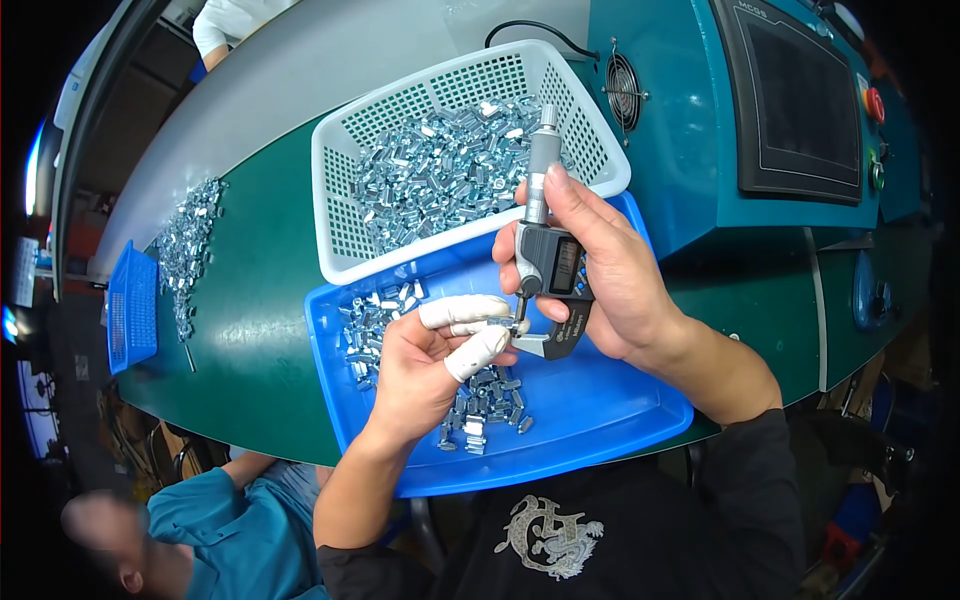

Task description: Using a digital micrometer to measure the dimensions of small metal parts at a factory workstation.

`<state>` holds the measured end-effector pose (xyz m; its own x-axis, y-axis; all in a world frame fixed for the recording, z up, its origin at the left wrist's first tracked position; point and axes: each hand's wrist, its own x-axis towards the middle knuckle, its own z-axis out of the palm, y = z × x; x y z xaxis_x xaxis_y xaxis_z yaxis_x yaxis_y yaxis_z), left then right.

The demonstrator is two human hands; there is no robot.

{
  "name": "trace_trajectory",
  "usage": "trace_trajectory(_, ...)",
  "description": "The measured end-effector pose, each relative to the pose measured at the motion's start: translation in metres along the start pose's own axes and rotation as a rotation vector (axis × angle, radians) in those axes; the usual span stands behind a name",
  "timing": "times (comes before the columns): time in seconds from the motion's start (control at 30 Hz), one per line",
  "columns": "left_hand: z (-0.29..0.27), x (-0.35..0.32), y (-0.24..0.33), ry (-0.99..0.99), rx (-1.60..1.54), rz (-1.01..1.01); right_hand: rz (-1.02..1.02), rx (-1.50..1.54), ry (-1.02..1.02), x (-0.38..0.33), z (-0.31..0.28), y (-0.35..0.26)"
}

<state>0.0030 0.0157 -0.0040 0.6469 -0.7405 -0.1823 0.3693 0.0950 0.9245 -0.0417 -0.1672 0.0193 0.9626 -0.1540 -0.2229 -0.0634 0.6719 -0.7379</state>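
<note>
My right hand (612,275) grips a grey digital micrometer (552,265) upright, thumb on its barrel, above the blue tray (600,420). My left hand (430,365), with white finger cots on the fingertips, pinches a small metal part (518,325) between the micrometer's jaws. Several small silvery metal parts (485,405) lie loose in the blue tray under my hands. Behind it stands a white mesh basket (340,200) heaped with the same silvery parts (440,165).
A loose pile of metal parts (188,245) lies on the green table at the left, beside a small blue basket (132,305). A teal machine with a dark screen (800,100) stands at the right. Another person in a teal shirt (225,530) sits lower left; a white sleeve (225,25) shows at the top.
</note>
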Motion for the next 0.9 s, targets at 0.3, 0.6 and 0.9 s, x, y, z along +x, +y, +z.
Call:
trace_trajectory(0.3, 0.001, 0.003, -0.002, 0.062, 0.114, 0.020, -0.001, 0.026, -0.033, -0.003, -0.005, -0.005)
trace_trajectory(0.6, -0.011, 0.051, 0.035, 0.472, 0.454, 0.449, -0.005, 0.005, -0.027, -0.013, 0.004, -0.009)
trace_trajectory(0.9, -0.039, -0.003, -0.009, 0.331, 1.442, 0.515, -0.732, -0.905, -0.079, -0.060, 0.088, -0.115)
